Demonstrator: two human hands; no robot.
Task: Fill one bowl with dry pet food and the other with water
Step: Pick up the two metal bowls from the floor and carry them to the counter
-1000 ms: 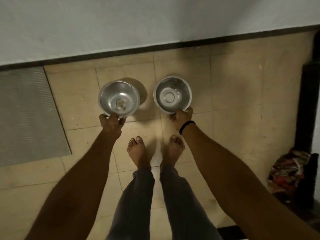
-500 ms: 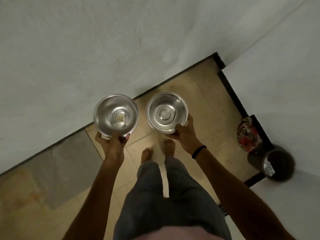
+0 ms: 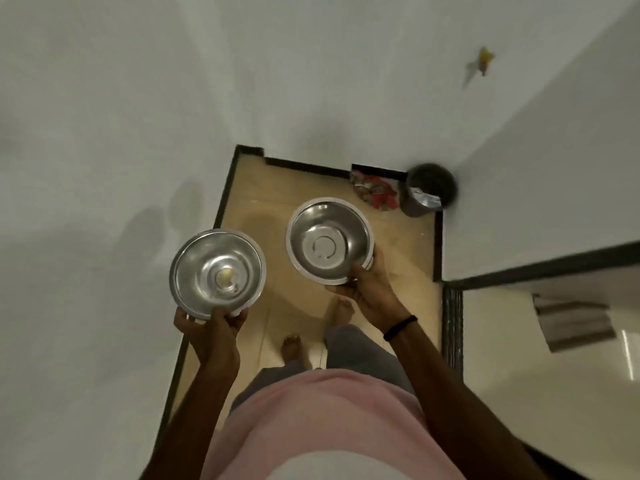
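Holding two round steel bowls level and rim-up above a tiled floor (image 3: pixel 277 202), a standing person has neither food nor water in them yet. The left bowl (image 3: pixel 217 271) shows only a small pale scrap (image 3: pixel 225 273) at its centre, and the right bowl (image 3: pixel 329 241) is bare metal. The left hand (image 3: pixel 207 327) grips the near rim of its bowl, thumb over the edge and fingers beneath. The right hand (image 3: pixel 367 292), with a dark wristband (image 3: pixel 400 327) above it, clamps the near right rim of the other in the same way. The two bowls sit side by side and apart, the right one carried farther out and a little higher in the view than the left. Being round, they have no long axis to line up, so what matters is keeping them flat. The relation that counts lies beyond them: a crumpled red packet (image 3: pixel 374 194) rests on the floor at the far right, against the skirting and just beside a dark bin (image 3: pixel 431 190). It is well apart from both hands but clearly nearer the right. If that packet is the pet food, which cannot be read from here, the right bowl is the one better placed to reach it. No tap or other water source is in view, and a plain pale wall (image 3: pixel 104 168) fills the left
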